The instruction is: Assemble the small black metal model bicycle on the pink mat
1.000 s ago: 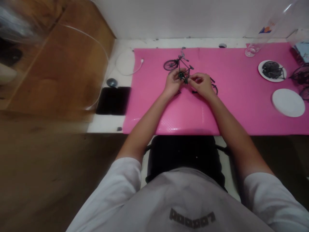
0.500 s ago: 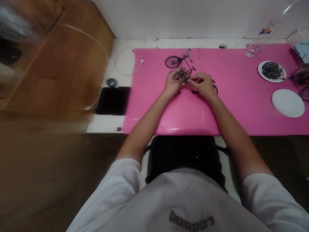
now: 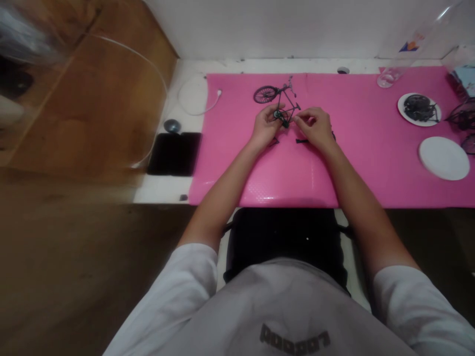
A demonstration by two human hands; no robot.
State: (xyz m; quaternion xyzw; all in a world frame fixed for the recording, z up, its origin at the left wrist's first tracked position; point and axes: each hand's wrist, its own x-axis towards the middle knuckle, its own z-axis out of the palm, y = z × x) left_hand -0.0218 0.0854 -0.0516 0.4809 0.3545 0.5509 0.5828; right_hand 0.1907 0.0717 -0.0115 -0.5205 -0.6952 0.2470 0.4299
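Observation:
A small dark model bicycle (image 3: pixel 285 101), with one spoked wheel (image 3: pixel 265 94) at its far left end, is held over the pink mat (image 3: pixel 274 173). My left hand (image 3: pixel 266 125) grips it near the green-tinted chain part (image 3: pixel 281 116). Close to the frame's right side is my right hand (image 3: pixel 314 127), its thumb and fingertips pinched together; whether something small is between them is too small to tell. Dark loose parts (image 3: pixel 302 141) lie beside and partly under my right hand. Another dark piece (image 3: pixel 274 142) sits by my left wrist.
On the right are a white plate of dark parts (image 3: pixel 419 109), a plain white plate (image 3: pixel 444 158), a clear cup (image 3: pixel 386 80) and more dark model bicycle pieces (image 3: pixel 463 117). A black flat object (image 3: pixel 174 154), a round dark item (image 3: pixel 172 126) and a white cable (image 3: pixel 208 111) are left.
My right hand has shifted slightly right and up, away from the lower part of the bicycle frame. My left hand keeps its grip, and the bicycle has barely moved.

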